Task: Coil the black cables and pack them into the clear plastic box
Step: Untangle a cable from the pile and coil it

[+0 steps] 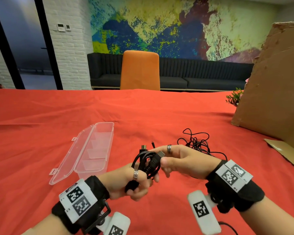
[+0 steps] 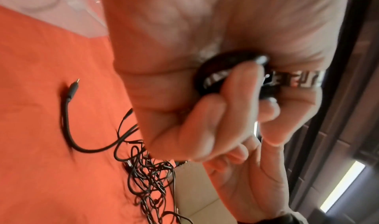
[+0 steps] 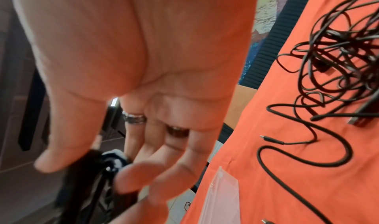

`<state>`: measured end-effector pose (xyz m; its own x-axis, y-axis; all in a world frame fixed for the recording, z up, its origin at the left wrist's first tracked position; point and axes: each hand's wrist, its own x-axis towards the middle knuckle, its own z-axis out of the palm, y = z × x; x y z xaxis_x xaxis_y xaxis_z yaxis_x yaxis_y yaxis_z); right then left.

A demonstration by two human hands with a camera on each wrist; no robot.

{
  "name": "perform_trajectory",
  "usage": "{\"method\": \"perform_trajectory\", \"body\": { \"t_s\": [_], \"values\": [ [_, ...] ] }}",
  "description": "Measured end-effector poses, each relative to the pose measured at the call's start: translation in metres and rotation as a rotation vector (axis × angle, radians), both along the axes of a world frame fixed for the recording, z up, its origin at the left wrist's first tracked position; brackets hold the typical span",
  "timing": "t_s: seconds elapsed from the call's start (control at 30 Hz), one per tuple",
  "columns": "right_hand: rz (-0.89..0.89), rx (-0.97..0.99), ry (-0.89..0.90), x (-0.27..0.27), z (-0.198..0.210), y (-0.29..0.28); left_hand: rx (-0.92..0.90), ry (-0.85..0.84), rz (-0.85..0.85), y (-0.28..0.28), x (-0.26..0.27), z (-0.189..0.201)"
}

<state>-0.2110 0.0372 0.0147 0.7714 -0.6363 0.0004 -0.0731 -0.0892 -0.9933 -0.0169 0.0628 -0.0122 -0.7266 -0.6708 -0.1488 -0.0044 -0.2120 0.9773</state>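
Observation:
In the head view my left hand (image 1: pixel 139 184) grips a coiled black cable (image 1: pixel 147 165) above the red tablecloth, fingers curled round the loops. My right hand (image 1: pixel 163 158) pinches that cable's plug end (image 1: pixel 160 153) between thumb and forefinger. The left wrist view shows the coil (image 2: pixel 207 68) pressed into my left hand (image 2: pixel 235 107). The clear plastic box (image 1: pixel 107 133) lies open to the left, its lid (image 1: pixel 66 160) flat on the cloth and its compartments bare. A tangle of loose black cables (image 1: pixel 196 143) lies behind my right hand, also in the right wrist view as a tangle (image 3: pixel 338 57).
A large cardboard sheet (image 1: pixel 270 90) leans at the right edge of the table, with a small plant (image 1: pixel 234 97) beside it. An orange chair (image 1: pixel 140 70) stands at the far side. The red cloth (image 1: pixel 41 116) stretches wide on the left.

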Motion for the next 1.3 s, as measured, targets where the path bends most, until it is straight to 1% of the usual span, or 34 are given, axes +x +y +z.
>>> {"method": "perform_trajectory", "body": {
  "t_s": [0.07,0.13,0.23,0.4,0.53,0.63,0.73,0.8,0.93,1.03,1.07,1.1,1.13,1.17,1.23,1.3],
  "values": [
    [0.023,0.029,-0.029,0.001,0.002,-0.003,0.037,0.058,-0.065,-0.001,0.001,0.001],
    [0.036,0.116,-0.105,0.002,-0.001,-0.006,0.035,0.053,-0.083,-0.002,0.001,0.002],
    [0.026,0.189,-0.17,0.004,-0.008,-0.007,0.019,0.026,-0.069,-0.003,0.002,0.003],
    [-0.025,0.218,-0.2,0.006,-0.009,-0.005,0.048,0.0,-0.033,-0.003,0.002,0.001],
    [-0.083,0.251,-0.222,0.005,-0.01,-0.005,-0.046,-0.052,0.053,-0.002,0.002,0.003],
    [-0.194,0.258,-0.215,0.003,-0.007,-0.006,-0.132,-0.085,0.1,0.0,-0.001,0.005],
    [-0.283,0.242,-0.212,0.005,-0.009,-0.006,-0.189,-0.155,0.136,0.001,-0.008,0.004],
    [-0.326,0.131,-0.138,0.008,-0.012,-0.003,-0.234,-0.236,0.16,0.0,-0.011,0.003],
    [-0.424,-0.266,0.163,0.017,-0.017,0.004,-0.3,-0.368,0.231,0.0,-0.013,0.001],
    [-0.487,-0.566,0.322,0.019,-0.024,0.01,-0.318,-0.402,0.298,0.0,-0.015,0.002],
    [-0.502,-0.585,0.322,0.021,-0.024,0.011,-0.322,-0.407,0.316,0.0,-0.015,0.002],
    [-0.507,-0.546,0.301,0.022,-0.023,0.011,-0.333,-0.415,0.334,0.0,-0.014,0.002],
    [-0.518,-0.437,0.25,0.022,-0.02,0.01,-0.346,-0.427,0.349,0.0,-0.014,0.001],
    [-0.518,-0.275,0.187,0.022,-0.016,0.009,-0.355,-0.434,0.362,-0.001,-0.013,0.0],
    [-0.464,0.042,-0.03,0.021,-0.015,0.006,-0.37,-0.438,0.375,-0.002,-0.012,-0.001],
    [-0.479,0.166,-0.153,0.02,-0.016,0.004,-0.373,-0.433,0.387,-0.004,-0.012,-0.002]
  ]
}}
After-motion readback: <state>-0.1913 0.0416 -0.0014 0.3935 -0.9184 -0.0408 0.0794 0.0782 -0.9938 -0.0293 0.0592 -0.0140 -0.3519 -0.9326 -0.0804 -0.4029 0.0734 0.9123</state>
